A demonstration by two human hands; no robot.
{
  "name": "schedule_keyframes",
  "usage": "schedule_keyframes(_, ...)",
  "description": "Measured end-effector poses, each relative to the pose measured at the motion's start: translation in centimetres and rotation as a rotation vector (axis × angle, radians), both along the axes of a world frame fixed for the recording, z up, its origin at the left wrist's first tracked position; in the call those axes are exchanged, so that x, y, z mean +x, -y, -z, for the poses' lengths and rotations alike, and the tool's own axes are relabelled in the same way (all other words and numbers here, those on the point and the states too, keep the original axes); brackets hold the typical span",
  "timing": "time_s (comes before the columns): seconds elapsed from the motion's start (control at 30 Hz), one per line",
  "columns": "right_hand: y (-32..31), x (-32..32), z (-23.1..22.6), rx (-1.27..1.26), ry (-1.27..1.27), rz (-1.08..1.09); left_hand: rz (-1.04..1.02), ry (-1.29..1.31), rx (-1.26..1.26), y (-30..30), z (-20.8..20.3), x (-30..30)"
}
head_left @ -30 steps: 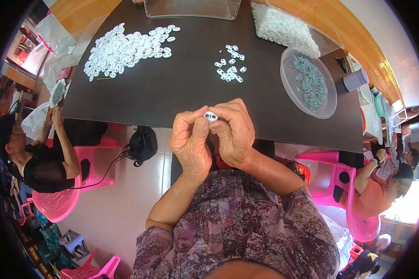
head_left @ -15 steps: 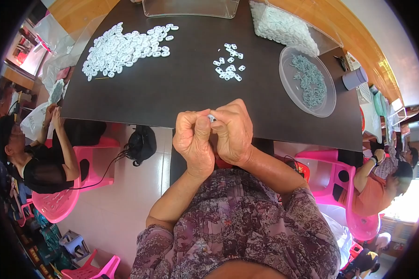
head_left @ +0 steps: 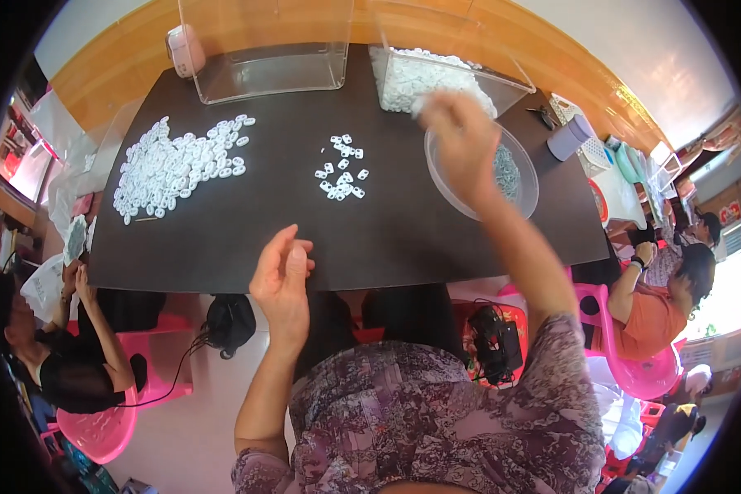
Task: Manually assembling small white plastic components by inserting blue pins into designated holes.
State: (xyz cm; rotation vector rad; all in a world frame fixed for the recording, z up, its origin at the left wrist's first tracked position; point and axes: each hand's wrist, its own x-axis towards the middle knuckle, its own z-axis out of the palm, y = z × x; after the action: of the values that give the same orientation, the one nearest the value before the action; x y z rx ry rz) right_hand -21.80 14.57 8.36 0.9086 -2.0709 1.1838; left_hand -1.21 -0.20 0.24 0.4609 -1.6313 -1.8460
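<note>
My left hand (head_left: pixel 283 278) hovers at the table's near edge, thumb apart from loosely bent fingers and nothing visible in it. Blurred by motion, my right hand (head_left: pixel 463 142) reaches over the rim of a round clear dish (head_left: pixel 440 185) toward a clear bin heaped with white pieces (head_left: pixel 412 78). Whether its fingertips hold anything is not visible. Inside the dish lie small grey-green pieces (head_left: pixel 507 174), partly hidden by my right forearm. Between my hands and farther back, several small white pieces with two dark openings (head_left: pixel 342 166) are scattered. A large pile of white oval pieces (head_left: pixel 173 169) spreads at the left.
An open clear bin (head_left: pixel 272 72) stands at the back beside a pink container (head_left: pixel 185 51). To the right are a grey-purple cup (head_left: pixel 570 137) and a white basket (head_left: pixel 591 152). People sit on pink chairs (head_left: pixel 99 420) at both sides.
My hands, together around a small white piece before, have come apart. The right one has swung out over the dish toward the bin; the left has stayed near the edge and loosened.
</note>
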Motion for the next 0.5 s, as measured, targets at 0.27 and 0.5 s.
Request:
schedule_keyframes(0.27,-1.4,-12.8,-2.9,0.381,-0.471,0.392,-0.075,0.106,-0.626,2.8,0.1,-4.9)
schedule_keyframes(0.5,0.6,-2.7,1.8,0.290,-0.356,-0.040,-0.062,0.060,-1.204,4.8,1.9,-9.9)
